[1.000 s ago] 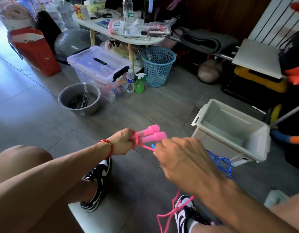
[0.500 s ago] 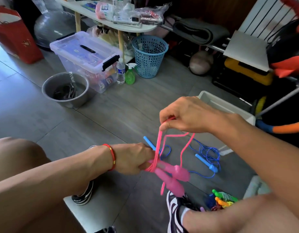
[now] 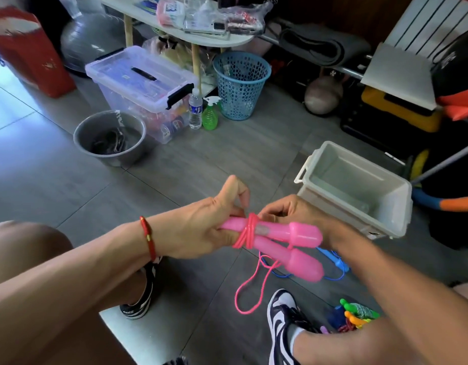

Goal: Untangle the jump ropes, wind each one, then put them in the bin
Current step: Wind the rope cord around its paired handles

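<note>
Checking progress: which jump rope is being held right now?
The pink plastic-handled jump rope, gripped by both hands; the blue jump rope lies untouched on the floor.

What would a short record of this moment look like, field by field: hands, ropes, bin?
left hand: grips the two pink handles side by side
right hand: fingers at the pink cord, behind the handles
pink cord: several turns wound round both handles; a loose loop hangs down towards the floor
blue jump rope: lying on the floor, unwound
white bin: on the floor to the right, no rope seen inside
stage: pink rope partly wound, not yet binned
</note>
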{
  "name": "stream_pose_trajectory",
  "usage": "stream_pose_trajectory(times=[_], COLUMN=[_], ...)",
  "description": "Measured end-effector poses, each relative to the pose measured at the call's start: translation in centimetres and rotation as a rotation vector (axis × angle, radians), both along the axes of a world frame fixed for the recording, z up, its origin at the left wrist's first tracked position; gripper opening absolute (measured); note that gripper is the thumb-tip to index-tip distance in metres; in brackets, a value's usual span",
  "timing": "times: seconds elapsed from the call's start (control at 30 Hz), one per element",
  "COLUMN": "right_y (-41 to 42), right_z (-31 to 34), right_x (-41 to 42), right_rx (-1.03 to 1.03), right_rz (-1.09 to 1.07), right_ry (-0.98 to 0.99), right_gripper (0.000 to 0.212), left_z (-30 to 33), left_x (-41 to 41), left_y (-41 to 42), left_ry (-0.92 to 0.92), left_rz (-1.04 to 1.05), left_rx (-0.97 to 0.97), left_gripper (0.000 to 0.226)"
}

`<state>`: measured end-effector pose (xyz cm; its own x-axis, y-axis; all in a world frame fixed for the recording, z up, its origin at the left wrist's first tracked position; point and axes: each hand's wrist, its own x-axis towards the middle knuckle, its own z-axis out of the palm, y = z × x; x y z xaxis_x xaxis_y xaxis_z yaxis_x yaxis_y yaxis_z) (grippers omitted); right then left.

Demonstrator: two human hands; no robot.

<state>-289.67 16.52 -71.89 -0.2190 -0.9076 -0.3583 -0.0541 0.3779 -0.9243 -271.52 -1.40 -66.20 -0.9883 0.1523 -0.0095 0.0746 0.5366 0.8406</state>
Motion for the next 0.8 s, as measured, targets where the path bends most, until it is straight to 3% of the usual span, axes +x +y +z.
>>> stream_pose_trajectory(times=[0.13, 0.27, 0.4, 0.53, 0.73, 0.8], right_y=[-0.1, 1.6, 0.5, -0.1, -1.5, -1.9], right_z=[-3.0, -3.1, 0.3, 1.3, 2.6, 3.0], right_x=[0.7, 2.5, 5.7, 8.2, 10.7, 11.1], right_rx=[-0.025, 0.201, -0.027, 0.02, 0.11, 0.141], right_rz=[-0.096, -0.118, -0.12, -0.12, -0.248, -0.302], right_ry=[0.049, 0.153, 0.129, 0.343, 0.39, 0.38], right_gripper=[0.017, 0.034, 0.033, 0.028, 0.033, 0.033], left_z=[0.8, 0.4, -1.1, -3.1, -4.4, -4.6], left_x=[0.5, 0.8, 0.5, 0.0, -0.8, -1.2], left_y=[0.9, 0.0, -1.4, -2.6, -2.6, -2.5], left_ry=[-0.023, -0.062, -0.143, -0.193, -0.188, -0.155], left_rz=[-0.075, -0.08, 0.167, 0.418, 0.559, 0.57], left_rx=[0.159, 0.251, 0.372, 0.3, 0.044, -0.072], left_gripper=[0.03, 0.033, 0.043, 0.038, 0.017, 0.022])
